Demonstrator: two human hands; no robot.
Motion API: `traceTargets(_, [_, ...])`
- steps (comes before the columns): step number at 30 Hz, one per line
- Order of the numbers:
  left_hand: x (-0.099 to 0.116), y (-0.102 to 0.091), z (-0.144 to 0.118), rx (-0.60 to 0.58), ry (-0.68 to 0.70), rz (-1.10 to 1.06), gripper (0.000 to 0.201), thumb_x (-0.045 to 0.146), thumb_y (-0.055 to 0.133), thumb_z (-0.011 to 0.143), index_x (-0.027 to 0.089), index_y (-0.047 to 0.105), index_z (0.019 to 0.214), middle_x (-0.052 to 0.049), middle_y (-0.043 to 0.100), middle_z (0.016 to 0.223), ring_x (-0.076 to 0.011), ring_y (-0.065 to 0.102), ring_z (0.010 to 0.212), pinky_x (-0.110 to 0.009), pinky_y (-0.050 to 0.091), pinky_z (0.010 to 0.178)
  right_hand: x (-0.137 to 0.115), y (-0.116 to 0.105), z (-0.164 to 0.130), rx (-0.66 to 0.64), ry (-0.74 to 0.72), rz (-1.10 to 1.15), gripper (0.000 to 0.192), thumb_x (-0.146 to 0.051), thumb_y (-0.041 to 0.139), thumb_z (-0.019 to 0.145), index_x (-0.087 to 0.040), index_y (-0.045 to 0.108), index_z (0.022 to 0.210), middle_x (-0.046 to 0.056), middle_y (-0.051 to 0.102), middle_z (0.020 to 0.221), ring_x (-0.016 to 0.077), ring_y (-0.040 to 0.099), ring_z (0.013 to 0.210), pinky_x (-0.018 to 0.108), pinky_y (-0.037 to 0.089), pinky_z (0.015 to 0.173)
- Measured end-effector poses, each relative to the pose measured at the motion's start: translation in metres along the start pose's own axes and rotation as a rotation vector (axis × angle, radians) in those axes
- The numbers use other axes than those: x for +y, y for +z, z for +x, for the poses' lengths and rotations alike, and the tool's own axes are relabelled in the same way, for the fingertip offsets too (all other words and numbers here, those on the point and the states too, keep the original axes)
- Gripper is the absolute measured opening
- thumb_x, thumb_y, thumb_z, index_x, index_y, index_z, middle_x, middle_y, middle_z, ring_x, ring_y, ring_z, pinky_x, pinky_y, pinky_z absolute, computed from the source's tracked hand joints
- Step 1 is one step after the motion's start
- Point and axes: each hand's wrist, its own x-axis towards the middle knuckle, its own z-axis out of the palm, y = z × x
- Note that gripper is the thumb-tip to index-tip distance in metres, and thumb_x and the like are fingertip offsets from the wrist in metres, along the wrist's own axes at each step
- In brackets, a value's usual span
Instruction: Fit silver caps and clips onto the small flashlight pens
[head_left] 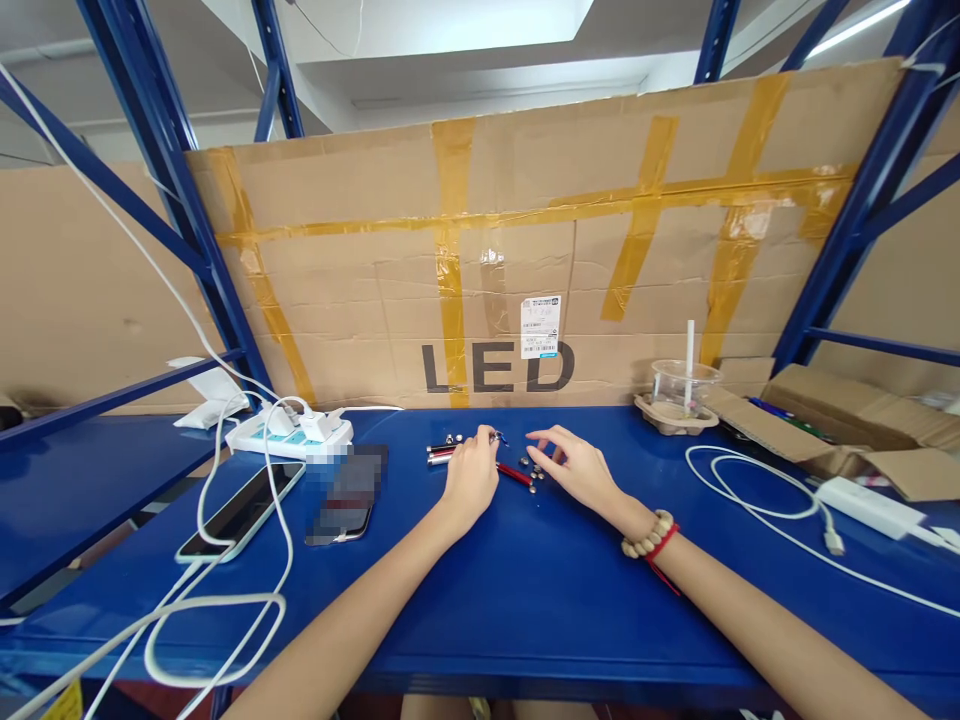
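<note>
My left hand (471,472) grips the red pen (514,473); right hand (574,465), fingers loose, could scatter the button cells (534,470) off the bench (525,590)

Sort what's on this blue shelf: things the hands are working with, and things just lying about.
In hand:
left hand
right hand
red pen-shaped stick
small round cells
silver tubes

Lying about:
phones
power strip
plastic cup
white cable
cardboard box

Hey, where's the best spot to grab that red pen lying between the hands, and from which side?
Probably pinch the red pen mid-barrel from above, fingers across its width: it lies flat on the blue table, slanting right, with the left hand covering its left end.
</note>
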Motion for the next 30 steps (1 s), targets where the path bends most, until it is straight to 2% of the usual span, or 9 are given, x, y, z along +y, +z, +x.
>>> traceTargets(3, [0.004,0.000,-0.003,0.003,0.141,-0.084,0.018,0.019,0.027,0.092,0.018,0.041,0.104,-0.007,0.063,0.094,-0.0205,0.059,0.088,-0.032,0.042,0.078,-0.003,0.002,-0.001,-0.094,-0.100,0.047,0.030,-0.043,0.048,0.083,-0.027,0.057,0.107,-0.001,0.060,0.089,0.0089,0.057,0.057,0.022,0.044,0.055])
traceTargets(6, [0.006,0.002,-0.005,-0.020,0.223,-0.129,0.019,0.019,0.026,0.092,0.019,0.041,0.103,-0.006,0.062,0.094,-0.0207,0.058,0.089,-0.035,0.041,0.079,-0.003,0.004,-0.001,-0.118,-0.147,0.085,0.030,-0.042,0.046,0.084,-0.026,0.057,0.108,0.000,0.060,0.090,0.0090,0.056,0.058,0.023,0.045,0.055])
traceTargets(12, [0.004,0.005,-0.005,-0.021,0.197,-0.313,0.017,0.022,0.028,0.091,0.019,0.041,0.103,-0.006,0.061,0.089,-0.0199,0.058,0.082,-0.033,0.043,0.075,-0.001,0.007,-0.002,-0.102,-0.174,0.139,0.025,-0.037,0.049,0.083,-0.020,0.058,0.099,0.002,0.060,0.086,0.0085,0.055,0.054,0.021,0.044,0.050])
traceTargets(16, [0.003,0.005,-0.005,-0.038,0.237,-0.494,0.017,0.023,0.028,0.091,0.020,0.039,0.104,-0.005,0.059,0.088,-0.0178,0.058,0.082,-0.030,0.044,0.073,-0.004,0.007,-0.003,-0.116,-0.225,0.114,0.019,-0.034,0.049,0.083,-0.019,0.059,0.086,0.001,0.060,0.079,0.0081,0.053,0.053,0.020,0.042,0.051])
traceTargets(19, [0.004,0.006,-0.006,-0.027,0.259,-0.543,0.018,0.023,0.028,0.091,0.020,0.039,0.105,-0.004,0.058,0.088,-0.0172,0.057,0.082,-0.030,0.044,0.073,-0.005,0.006,-0.003,-0.098,-0.226,0.082,0.023,-0.035,0.044,0.087,-0.019,0.058,0.077,0.000,0.058,0.071,0.0089,0.051,0.055,0.021,0.041,0.053])
traceTargets(23, [0.002,0.010,-0.006,0.015,0.236,-0.596,0.019,0.023,0.029,0.091,0.020,0.039,0.106,-0.004,0.057,0.090,-0.0166,0.056,0.082,-0.029,0.043,0.073,-0.002,0.005,-0.002,-0.103,-0.189,0.117,0.029,-0.040,0.041,0.088,-0.020,0.061,0.084,0.000,0.057,0.072,0.0090,0.053,0.053,0.021,0.043,0.054])
traceTargets(30, [-0.001,0.013,-0.003,0.083,0.223,-0.651,0.020,0.023,0.029,0.092,0.020,0.040,0.108,-0.006,0.052,0.104,-0.0160,0.051,0.097,-0.030,0.040,0.086,0.003,0.007,-0.001,-0.061,-0.128,0.226,0.033,-0.042,0.045,0.086,-0.023,0.059,0.110,0.002,0.059,0.087,0.0087,0.056,0.052,0.023,0.047,0.055])
